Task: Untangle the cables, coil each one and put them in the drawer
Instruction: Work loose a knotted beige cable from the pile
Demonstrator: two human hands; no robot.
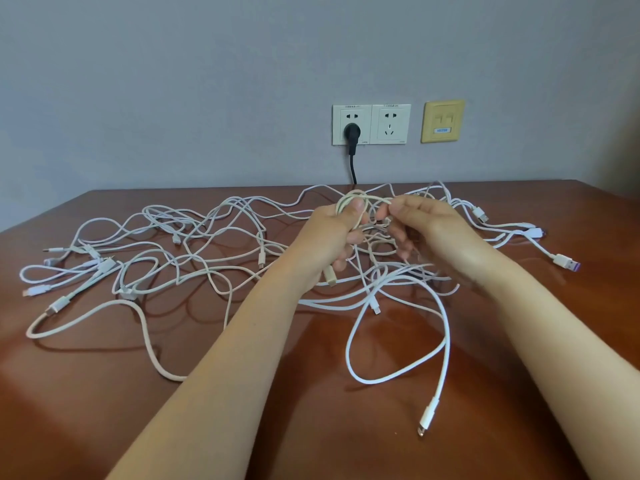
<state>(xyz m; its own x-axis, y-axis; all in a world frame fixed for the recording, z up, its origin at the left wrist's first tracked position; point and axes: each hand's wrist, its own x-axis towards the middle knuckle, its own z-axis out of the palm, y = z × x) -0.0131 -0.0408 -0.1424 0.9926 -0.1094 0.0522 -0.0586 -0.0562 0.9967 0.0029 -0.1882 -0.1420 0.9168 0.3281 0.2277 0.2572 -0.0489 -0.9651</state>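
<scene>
Both hands are up over the middle of the table [311, 427], right above the thick of the tangle. My left hand [325, 237] grips the beige cable [346, 197]. A few turns of it sit as a small loop at the top of my fist, with my thumb laid across them. Its beige USB plug [330, 275] dangles out at six o'clock, just under my palm.

My right hand [429, 226] is just beside it at three o'clock. The fingers [382, 213] are curled in tight and pinch a strand that runs straight off that loop. The lower fingers are blurred, so I cannot tell what else they catch.

The white cables [194, 251] are spread loose across the table from nine o'clock to three o'clock, crossing one another everywhere. One long white loop [446, 341] hangs toward five o'clock and ends in a slim connector [427, 419] lying flat near me. Out at three o'clock a purple-tipped USB plug [566, 261] rests on the wood, well apart from my hands. At eight o'clock a pale thick cable [145, 337] curls in a wide bend on the table.

Up at twelve o'clock on the grey wall there is a pair of sockets [390, 123]. A black plug [352, 132] sits in the left one, and a yellow wall plate [442, 121] is just beside them at one o'clock.
</scene>
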